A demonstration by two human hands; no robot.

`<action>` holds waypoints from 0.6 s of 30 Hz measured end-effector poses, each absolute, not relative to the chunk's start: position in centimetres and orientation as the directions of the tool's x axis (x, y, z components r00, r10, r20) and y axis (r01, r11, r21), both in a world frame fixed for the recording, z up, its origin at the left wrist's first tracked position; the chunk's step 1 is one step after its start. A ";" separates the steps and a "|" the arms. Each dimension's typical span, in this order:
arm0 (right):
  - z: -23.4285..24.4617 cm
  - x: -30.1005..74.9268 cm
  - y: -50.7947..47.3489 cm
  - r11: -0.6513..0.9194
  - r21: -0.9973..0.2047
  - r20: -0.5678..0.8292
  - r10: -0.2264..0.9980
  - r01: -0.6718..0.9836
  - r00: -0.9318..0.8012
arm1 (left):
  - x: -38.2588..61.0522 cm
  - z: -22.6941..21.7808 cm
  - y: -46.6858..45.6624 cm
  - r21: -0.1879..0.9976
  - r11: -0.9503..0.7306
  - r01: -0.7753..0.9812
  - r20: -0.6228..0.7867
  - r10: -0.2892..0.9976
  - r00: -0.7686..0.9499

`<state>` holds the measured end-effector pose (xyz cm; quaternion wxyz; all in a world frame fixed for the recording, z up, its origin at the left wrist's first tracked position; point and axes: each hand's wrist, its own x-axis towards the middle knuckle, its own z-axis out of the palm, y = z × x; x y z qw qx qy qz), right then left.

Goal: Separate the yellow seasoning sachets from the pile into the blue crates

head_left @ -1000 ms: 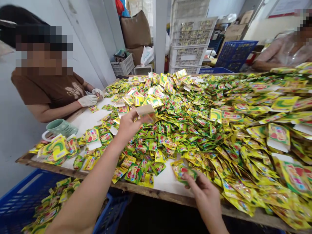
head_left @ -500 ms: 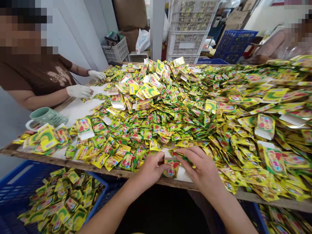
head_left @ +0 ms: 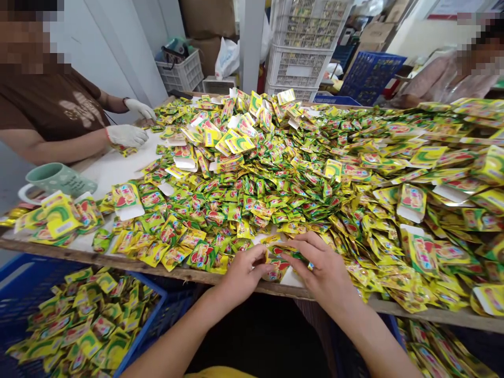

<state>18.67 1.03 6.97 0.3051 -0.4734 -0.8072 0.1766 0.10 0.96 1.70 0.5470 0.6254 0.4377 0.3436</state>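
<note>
At the table's near edge, my left hand (head_left: 244, 271) is closed, thumb and fingers pinching the left end of a small flat carton (head_left: 277, 269) printed yellow, green and red. My right hand (head_left: 323, 266) is just to the right, its fingers bent over a green-and-yellow sachet (head_left: 289, 249) at the carton's upper side. Those fingers partly hide the sachet, and I cannot tell whether any of it is inside the carton. Beyond both hands rises a large heap of similar sachets (head_left: 260, 191), with several cartons (head_left: 128, 198) with white flaps lying on it.
A blue crate (head_left: 147, 315) of packets stands below the table's wooden edge (head_left: 165, 274) at left; more packets (head_left: 441, 349) lie below right. A green mug (head_left: 59, 179) sits far left. A co-worker's gloved hand (head_left: 128, 136) is across the left corner. White crates (head_left: 299, 65) stack behind.
The view has shifted slightly, so the scene sits a little further left. My right fingers have moved slightly over the sachet at the carton. The co-worker's near glove now has packets under it.
</note>
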 end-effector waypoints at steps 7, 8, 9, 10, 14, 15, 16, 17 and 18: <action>8.8 18.3 0.3 0.449 -0.413 0.042 0.878 0.792 -0.476 | 0.8 1.0 0.2 0.981 -0.063 0.181 -0.006 0.934 0.356; 9.1 18.4 0.4 0.464 -0.406 0.031 0.868 0.787 -0.495 | 0.9 0.8 0.1 0.984 -0.062 0.165 0.001 0.938 0.347; 9.3 18.5 0.4 0.472 -0.412 0.036 0.863 0.779 -0.504 | 1.0 0.7 0.0 0.987 -0.056 0.150 0.002 0.941 0.338; 9.3 18.6 0.5 0.472 -0.429 0.057 0.865 0.770 -0.498 | 1.0 0.5 0.0 0.990 -0.042 0.134 -0.005 0.943 0.332; 8.5 18.8 0.8 0.515 -0.487 0.243 0.855 0.705 -0.457 | 1.0 0.5 0.1 0.998 0.015 0.069 -0.038 0.939 0.341; 8.2 18.7 0.8 0.552 -0.476 0.287 0.833 0.684 -0.472 | 0.9 0.6 0.1 0.998 0.018 0.056 -0.037 0.937 0.346; 8.0 18.5 0.8 0.588 -0.460 0.313 0.809 0.666 -0.498 | 0.8 0.7 0.1 0.999 0.017 0.052 -0.034 0.936 0.349; 7.9 18.3 0.8 0.613 -0.443 0.321 0.790 0.654 -0.522 | 0.7 0.8 0.2 0.998 0.012 0.054 -0.030 0.936 0.351; 7.8 18.1 0.8 0.625 -0.430 0.313 0.780 0.651 -0.542 | 0.7 0.9 0.1 0.998 0.007 0.056 -0.026 0.935 0.354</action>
